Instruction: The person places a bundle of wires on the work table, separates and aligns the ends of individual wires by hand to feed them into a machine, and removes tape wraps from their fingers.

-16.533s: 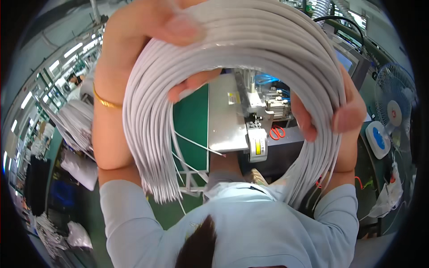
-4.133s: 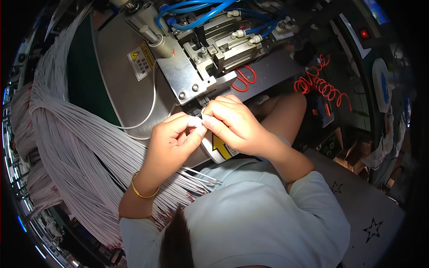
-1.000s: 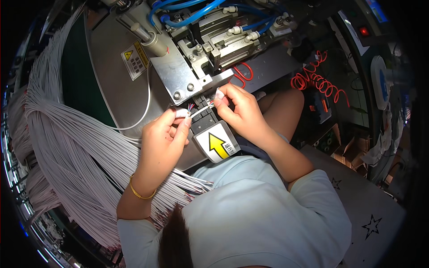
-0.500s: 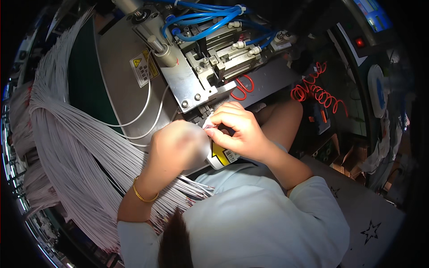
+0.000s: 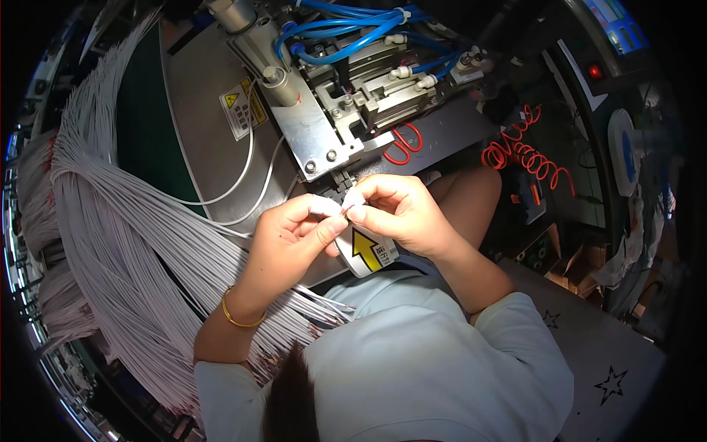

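Cable end [image 5: 344, 213] | left hand [image 5: 283, 234], right hand [image 5: 412, 212]: fingers [image 5: 377, 219] pinching it | grey metal worktop [image 5: 195, 88] left | red coiled hose [image 5: 492, 156] right

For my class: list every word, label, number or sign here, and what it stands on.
Yellow arrow, black-outlined, dark characters beside it: on the white rounded plate; wording not copied.
Yellow-and-white rectangular label, with triangular warning sign: on the grey metal tabletop; wording not copied.
Bright blue rectangular screen: markings too small to read.
Black star outlines: on the grey board.

Green bench [image 5: 151, 132] — white cables [image 5: 147, 243], grey plate [image 5: 199, 81]
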`<control>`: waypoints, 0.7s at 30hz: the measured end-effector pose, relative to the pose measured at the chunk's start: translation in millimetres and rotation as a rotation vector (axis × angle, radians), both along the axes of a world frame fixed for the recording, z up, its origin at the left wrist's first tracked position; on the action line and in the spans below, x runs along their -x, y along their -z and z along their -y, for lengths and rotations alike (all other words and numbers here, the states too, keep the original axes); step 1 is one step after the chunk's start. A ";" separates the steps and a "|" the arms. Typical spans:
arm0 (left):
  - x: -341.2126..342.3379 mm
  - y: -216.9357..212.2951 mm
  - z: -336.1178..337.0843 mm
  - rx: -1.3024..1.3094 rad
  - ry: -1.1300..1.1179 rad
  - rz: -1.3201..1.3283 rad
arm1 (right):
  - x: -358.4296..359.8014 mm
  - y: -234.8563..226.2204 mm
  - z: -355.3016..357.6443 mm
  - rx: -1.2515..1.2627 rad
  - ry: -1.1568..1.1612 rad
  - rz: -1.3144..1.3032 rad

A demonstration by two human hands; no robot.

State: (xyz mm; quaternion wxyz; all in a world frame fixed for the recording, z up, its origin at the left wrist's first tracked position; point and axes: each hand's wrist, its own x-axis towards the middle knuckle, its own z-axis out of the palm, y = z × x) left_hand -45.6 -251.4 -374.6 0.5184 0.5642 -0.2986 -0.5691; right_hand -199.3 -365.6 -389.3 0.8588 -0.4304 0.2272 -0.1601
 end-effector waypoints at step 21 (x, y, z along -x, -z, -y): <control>-5.6 -6.2 2.3 -0.075 0.114 0.491 | -4.4 30.9 -5.9 0.976 0.267 -0.083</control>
